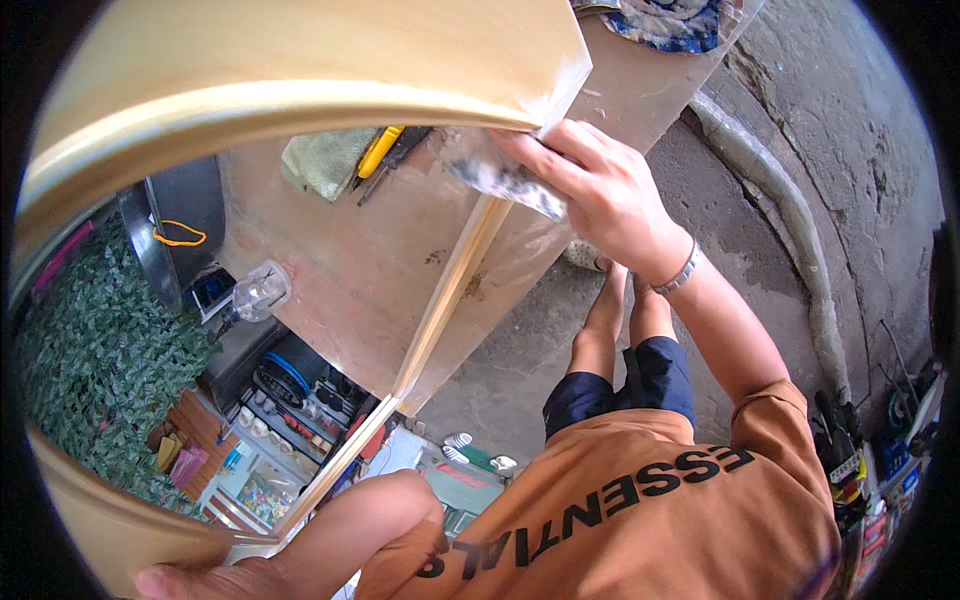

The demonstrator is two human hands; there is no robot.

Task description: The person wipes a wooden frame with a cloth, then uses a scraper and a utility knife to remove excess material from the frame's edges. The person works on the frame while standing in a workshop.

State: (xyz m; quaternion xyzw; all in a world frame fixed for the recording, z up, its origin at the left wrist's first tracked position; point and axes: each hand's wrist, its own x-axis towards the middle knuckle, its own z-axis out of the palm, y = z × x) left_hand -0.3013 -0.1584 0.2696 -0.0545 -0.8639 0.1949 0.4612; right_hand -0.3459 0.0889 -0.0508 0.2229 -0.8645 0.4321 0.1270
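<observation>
A large cream-coloured wooden frame [330, 60] with a curved moulded edge fills the upper left, and its lower end curves round at bottom left. My right hand [610, 190] is closed on a mottled grey-and-white sheet [512, 188], which looks like worn sandpaper. Its fingertips press at the frame's corner. At the lower left edge, my left hand [215, 580] grips the frame's lower end. The thumb shows there; the other fingers are mostly hidden. A narrow wooden strip [445, 300] runs diagonally between the two hands.
A dusty brown worktop [330, 265] carries a folded pale cloth [325, 163], a yellow utility knife [380, 152] and a clear plastic cup [262, 291]. A blue patterned cloth [665, 25] lies at the top. Green foliage [110, 340] is at left; a thick grey hose [785, 200] crosses the floor.
</observation>
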